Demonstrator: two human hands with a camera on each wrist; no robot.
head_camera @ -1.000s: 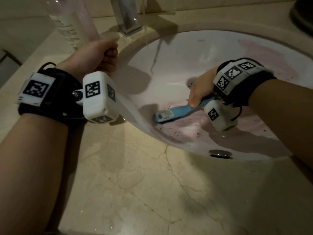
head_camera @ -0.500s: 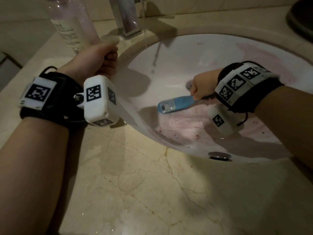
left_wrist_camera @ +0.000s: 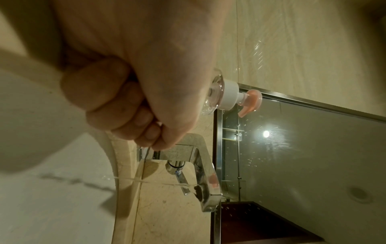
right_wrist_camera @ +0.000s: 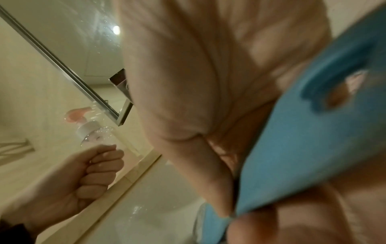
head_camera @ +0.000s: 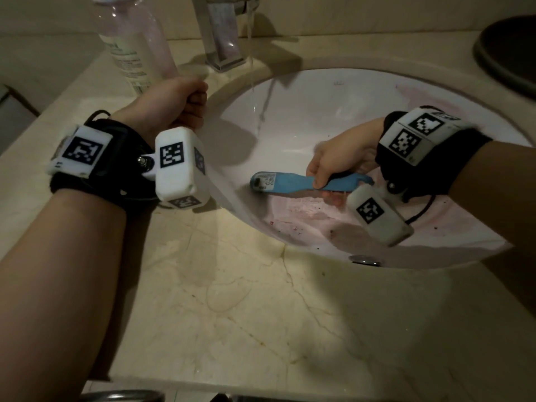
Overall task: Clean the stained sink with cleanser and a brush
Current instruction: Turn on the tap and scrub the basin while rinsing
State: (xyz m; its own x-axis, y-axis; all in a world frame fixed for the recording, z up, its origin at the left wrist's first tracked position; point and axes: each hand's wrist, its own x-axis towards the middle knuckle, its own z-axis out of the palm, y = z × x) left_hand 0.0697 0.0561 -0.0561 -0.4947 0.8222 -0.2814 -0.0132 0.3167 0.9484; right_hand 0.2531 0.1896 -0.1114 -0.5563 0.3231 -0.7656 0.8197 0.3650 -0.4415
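The white sink [head_camera: 319,111] carries pink stains [head_camera: 304,216] across its bottom and far right wall. My right hand [head_camera: 339,155] is down in the bowl and grips the handle of a blue brush [head_camera: 290,182], whose head points left with a label on its back. The right wrist view shows that hand's fingers [right_wrist_camera: 188,99] wrapped around the blue handle [right_wrist_camera: 303,148]. My left hand [head_camera: 174,103] is a closed fist holding nothing, resting on the counter at the sink's left rim. A clear cleanser bottle [head_camera: 136,44] with a pink pump [left_wrist_camera: 250,102] stands just behind the fist.
A chrome faucet [head_camera: 223,33] at the back runs a thin stream of water [head_camera: 251,53] into the bowl. A dark round object [head_camera: 510,53] sits at the far right. A metal fitting [head_camera: 364,260] shows at the sink's near rim. Marble counter [head_camera: 261,314] spreads in front.
My right hand has swept the brush back and forth across the pink stain at the bottom of the bowl. The left fist has stayed by the bottle.
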